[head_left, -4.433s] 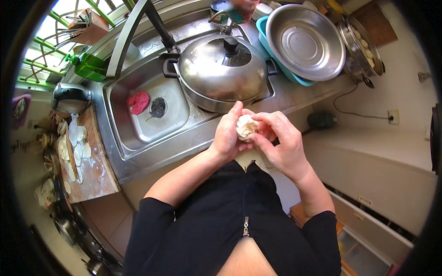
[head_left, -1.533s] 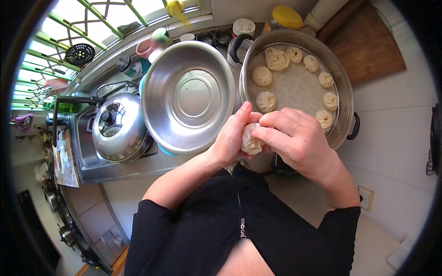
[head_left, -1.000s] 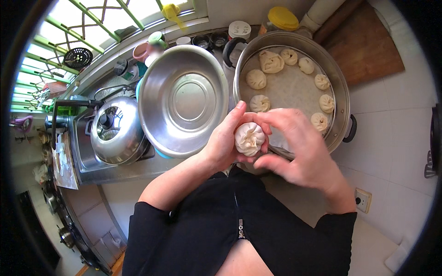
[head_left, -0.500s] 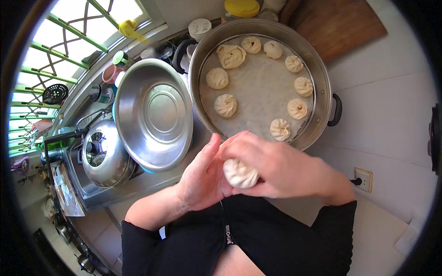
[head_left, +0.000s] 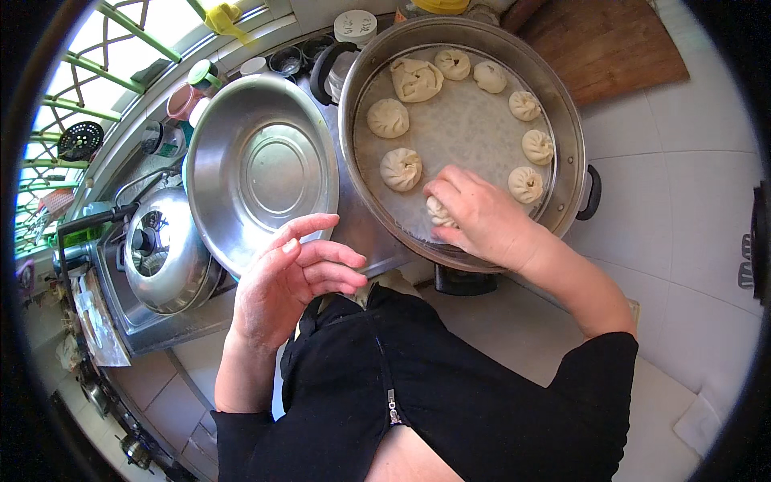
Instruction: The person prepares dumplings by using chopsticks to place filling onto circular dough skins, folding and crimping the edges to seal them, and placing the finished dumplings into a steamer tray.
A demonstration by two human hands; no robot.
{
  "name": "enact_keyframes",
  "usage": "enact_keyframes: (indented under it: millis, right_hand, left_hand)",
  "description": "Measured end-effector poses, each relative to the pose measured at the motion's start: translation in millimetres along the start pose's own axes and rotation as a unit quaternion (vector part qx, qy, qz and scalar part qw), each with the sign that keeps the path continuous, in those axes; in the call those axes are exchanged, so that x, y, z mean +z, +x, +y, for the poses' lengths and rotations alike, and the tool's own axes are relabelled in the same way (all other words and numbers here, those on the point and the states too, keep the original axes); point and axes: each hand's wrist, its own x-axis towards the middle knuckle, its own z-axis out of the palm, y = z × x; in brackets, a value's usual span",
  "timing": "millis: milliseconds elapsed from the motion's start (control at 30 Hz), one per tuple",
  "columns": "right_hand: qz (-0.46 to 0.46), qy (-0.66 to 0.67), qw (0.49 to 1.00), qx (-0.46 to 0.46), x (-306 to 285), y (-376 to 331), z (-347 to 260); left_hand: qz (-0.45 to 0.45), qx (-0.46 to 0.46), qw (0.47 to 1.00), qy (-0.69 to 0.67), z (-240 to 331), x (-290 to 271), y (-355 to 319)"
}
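My right hand reaches into the large round steamer, its fingers closed round a pleated steamed bun low over the near side of the lined tray. Part of that bun is hidden by my fingers. Around the tray's edge sit several other white buns, among them a pleated bun to the left of my hand and another bun to its right. My left hand hangs empty in front of the metal basin, fingers apart and palm turned inward, with flour on the skin.
A wide steel basin stands left of the steamer. Farther left, a domed pot lid lies by the sink. Jars and cups line the windowsill, such as a white-lidded tub. A wooden board leans at the back right. The steamer's black handle juts out rightward.
My hands have parted. The right one has carried the bun forward from in front of my chest into the steamer; the left has let go of it and drawn back leftward.
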Motion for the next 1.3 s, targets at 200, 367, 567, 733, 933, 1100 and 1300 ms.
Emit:
enact_keyframes:
  millis: [200, 367, 567, 733, 933, 1100, 1300]
  right_hand:
    - [0.021, 0.011, 0.999, -0.047, -15.7, -5.9, 9.7]
    - [0.016, -0.017, 0.999, -0.037, -11.9, -8.5, 5.7]
    - [-0.004, -0.030, 0.998, -0.047, -1.2, -5.4, 0.0]
    - [0.050, -0.012, 0.998, -0.043, -26.5, -11.8, 2.0]
    - [0.373, 0.366, 0.852, 0.026, -67.0, -17.4, -63.2]
    - [0.392, 0.282, 0.875, -0.045, -28.1, 16.6, -134.9]
    - [0.297, 0.184, 0.937, -0.022, 43.6, 83.0, -219.2]
  left_hand:
    - [0.011, 0.009, 1.000, -0.005, -1.0, -8.0, -4.1]
    - [0.020, 0.000, 1.000, -0.003, -2.6, -8.8, -2.8]
    - [0.031, 0.002, 1.000, 0.001, -4.1, -11.2, -3.3]
    - [0.046, 0.016, 0.999, -0.005, -2.2, -20.8, -9.6]
    - [0.086, 0.043, 0.995, -0.026, -0.2, -44.4, -37.6]
    - [0.096, 0.083, 0.991, -0.053, -0.9, -85.9, -95.8]
    - [0.123, 0.196, 0.970, -0.075, -4.8, -178.8, -222.0]
